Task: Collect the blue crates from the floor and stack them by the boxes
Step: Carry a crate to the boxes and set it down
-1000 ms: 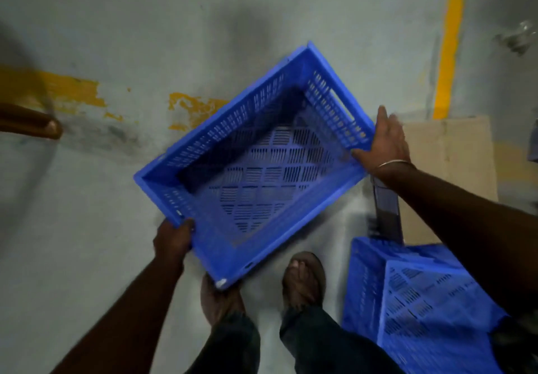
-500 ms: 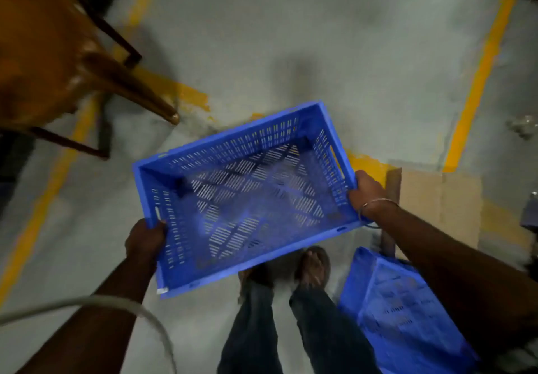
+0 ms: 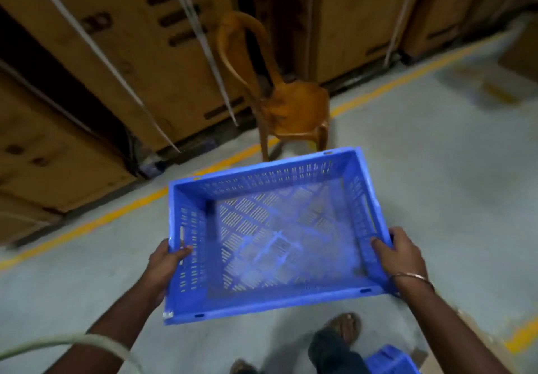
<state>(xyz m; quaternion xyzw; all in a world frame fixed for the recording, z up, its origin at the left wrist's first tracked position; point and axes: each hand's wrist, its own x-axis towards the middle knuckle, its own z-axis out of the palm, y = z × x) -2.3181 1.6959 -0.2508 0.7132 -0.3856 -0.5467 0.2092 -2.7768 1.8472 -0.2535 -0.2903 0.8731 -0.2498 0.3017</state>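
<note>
You won't find any text you can read here. The boxes [image 3: 163,53] along the wall carry dark printed bars and blotches, but motion blur smears them past telling as letters or numbers. The crate [image 3: 270,228] you're carrying shows no label, brand or number on its walls or rim. The yellow floor line [image 3: 122,210] is plain paint, with no lettering on it.

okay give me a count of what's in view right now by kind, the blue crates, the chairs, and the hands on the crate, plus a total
Blue crates: 2, the held crate and another crate at the bottom edge
Chairs: 1, the brown chair
Hands: 2, the left hand and the right hand, both gripping the held crate
Total: 5
</note>
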